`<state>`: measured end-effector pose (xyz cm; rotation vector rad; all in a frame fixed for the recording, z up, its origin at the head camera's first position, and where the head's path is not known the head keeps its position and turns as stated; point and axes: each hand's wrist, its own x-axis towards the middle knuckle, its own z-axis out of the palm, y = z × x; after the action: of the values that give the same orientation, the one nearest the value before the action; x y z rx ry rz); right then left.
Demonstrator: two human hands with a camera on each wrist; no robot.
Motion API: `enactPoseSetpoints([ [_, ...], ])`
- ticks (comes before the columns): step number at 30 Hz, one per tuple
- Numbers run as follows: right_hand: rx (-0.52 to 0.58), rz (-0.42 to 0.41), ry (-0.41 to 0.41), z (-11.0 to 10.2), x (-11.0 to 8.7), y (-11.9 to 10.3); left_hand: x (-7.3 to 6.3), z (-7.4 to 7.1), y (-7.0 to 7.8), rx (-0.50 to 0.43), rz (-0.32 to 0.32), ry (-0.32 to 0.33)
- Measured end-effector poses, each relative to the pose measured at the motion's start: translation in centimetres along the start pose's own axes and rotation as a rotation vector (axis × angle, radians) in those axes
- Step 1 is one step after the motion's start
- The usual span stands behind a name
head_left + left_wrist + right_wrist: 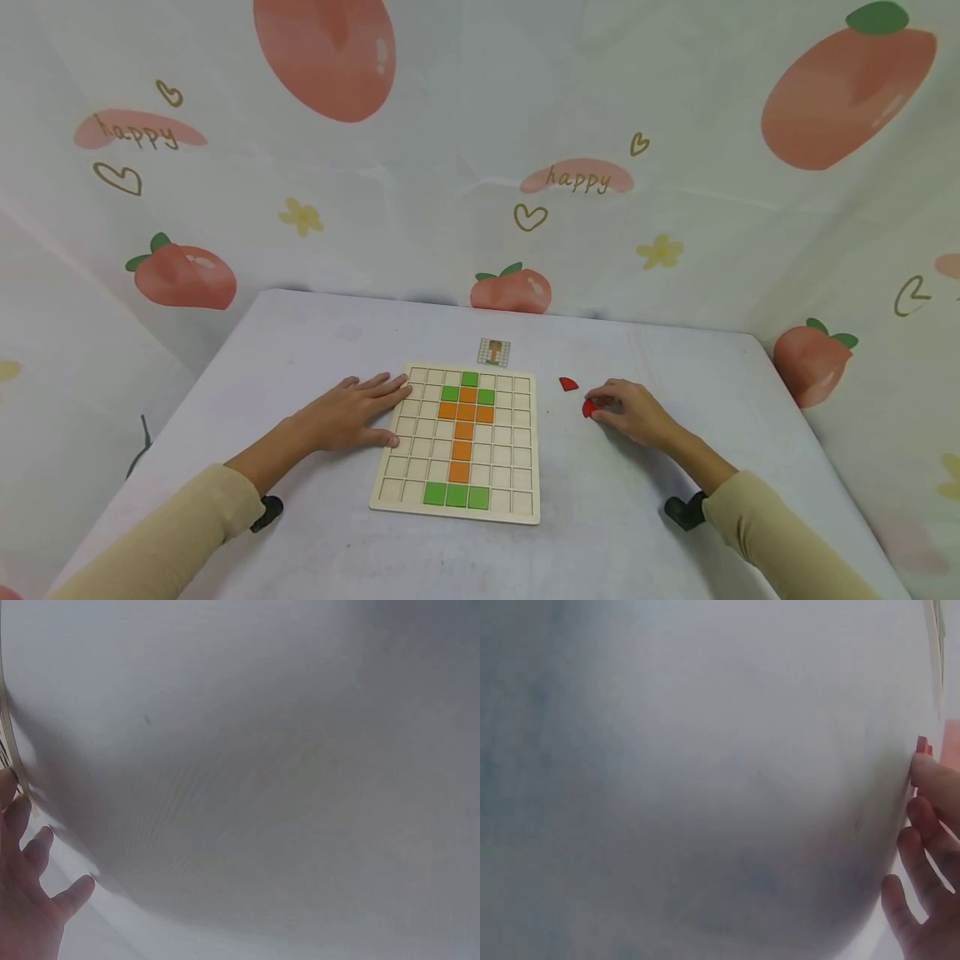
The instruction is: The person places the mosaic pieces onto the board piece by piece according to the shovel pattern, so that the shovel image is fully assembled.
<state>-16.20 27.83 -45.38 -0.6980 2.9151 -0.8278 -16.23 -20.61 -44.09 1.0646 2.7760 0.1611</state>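
Observation:
In the head view a pale wooden grid board (517, 505) lies on the table. Orange square tiles (461, 451) form a column and a crossbar on it. Green tiles (457, 495) line its bottom row, and a few more sit around the top. My left hand (352, 414) rests at the board's left edge, fingers spread and thumb touching the rim. To the right of the board, my right hand (632, 411) pinches a red quarter-circle piece (588, 408) between thumb and fingers, low over the table. A second red quarter-circle piece (568, 384) lies just beyond it.
A small picture card (494, 352) with a grid pattern lies behind the board. The white-covered table (337, 550) meets a printed cloth backdrop (420, 208) at its far edge. Dark wrist devices (684, 512) show below both sleeves.

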Motion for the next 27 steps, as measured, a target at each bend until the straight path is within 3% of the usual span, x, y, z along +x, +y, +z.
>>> enactPoseSetpoints([
  [12, -0.001, 0.021, 0.019, 0.6, 0.6, -0.7, 0.0, 0.1, 0.0, 0.011, -0.002, -0.007],
  [22, 0.02, -0.107, 0.082, 1.2, 2.9, -2.7, 0.1, 0.1, -0.1, 0.019, -0.002, -0.007],
  [27, 0.014, -0.105, 0.091, 1.6, 4.7, -4.4, 0.1, 0.2, -0.1, 0.014, -0.004, -0.008],
])
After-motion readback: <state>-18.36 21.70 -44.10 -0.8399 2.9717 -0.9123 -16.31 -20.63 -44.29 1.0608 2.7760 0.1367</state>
